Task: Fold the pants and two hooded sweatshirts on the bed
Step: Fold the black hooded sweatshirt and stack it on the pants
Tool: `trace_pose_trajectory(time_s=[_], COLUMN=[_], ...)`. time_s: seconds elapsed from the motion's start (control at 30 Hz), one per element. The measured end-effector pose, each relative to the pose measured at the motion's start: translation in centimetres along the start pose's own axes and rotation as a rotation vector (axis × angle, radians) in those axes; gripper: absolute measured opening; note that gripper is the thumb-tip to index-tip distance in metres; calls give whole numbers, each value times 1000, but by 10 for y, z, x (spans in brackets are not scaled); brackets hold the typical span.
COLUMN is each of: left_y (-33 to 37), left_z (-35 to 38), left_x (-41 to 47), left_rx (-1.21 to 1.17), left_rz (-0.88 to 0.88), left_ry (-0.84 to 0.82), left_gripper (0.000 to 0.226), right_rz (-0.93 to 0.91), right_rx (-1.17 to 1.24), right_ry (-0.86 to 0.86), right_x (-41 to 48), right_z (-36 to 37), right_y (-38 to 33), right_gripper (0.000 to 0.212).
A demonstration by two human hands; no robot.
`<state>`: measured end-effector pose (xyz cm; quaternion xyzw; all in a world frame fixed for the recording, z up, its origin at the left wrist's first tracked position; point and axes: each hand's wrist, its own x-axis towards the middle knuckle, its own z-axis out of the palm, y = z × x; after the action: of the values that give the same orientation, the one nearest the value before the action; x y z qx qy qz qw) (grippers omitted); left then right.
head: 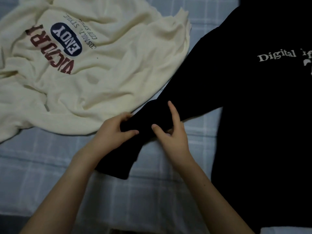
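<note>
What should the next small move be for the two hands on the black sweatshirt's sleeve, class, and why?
Probably carry the sleeve across onto the black sweatshirt body. Both the left hand and right hand already pinch it, it sticks out sideways over the bedsheet, and the body lies flat, print up.

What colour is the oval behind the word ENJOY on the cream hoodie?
Dark navy blue, with white letters; the ENJOY oval shows in the head view.

Both hands, left hand [112, 130] and right hand [172, 134], grip black sweatshirt [253, 98] sleeve [145, 127]; cream sweatshirt [84, 65] lies crumpled alongside on plaid bedsheet [50, 157]
</note>
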<state>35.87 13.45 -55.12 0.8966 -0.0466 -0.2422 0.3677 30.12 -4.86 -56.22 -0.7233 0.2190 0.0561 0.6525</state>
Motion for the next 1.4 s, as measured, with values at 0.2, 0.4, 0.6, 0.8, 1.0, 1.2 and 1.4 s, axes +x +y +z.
trace_pose_trajectory(time_s=[0.2,0.4,0.6,0.8,1.0,1.2,1.4], left_y=[10,-40,-92,-97,-105,-140,-152], left_z=[-67,-91,-62,-62,-121,-102,-133], left_x=[-17,-33,-48,-60,-67,-62,-77], left_rx=[-288,-193,-294,-242,-250,198,-87], left_rz=[-13,-70,28,162,206,83,77], left_ry=[-247,-149,-242,-213,19,-142,-235], left_gripper=[11,36,27,43,75,44,45], right_rz=[80,-5,170,73,-153,94,51], right_rx=[294,130,257,135,59,60,49], right_ry=[104,281,373,218,186,133,63], right_x=[-26,-59,-73,-96,-113,-118,-133], right_z=[5,30,80,117,129,150,167], right_y=[-25,-18,16,2,-14,16,8], right_gripper=[54,46,47,54,59,51,54])
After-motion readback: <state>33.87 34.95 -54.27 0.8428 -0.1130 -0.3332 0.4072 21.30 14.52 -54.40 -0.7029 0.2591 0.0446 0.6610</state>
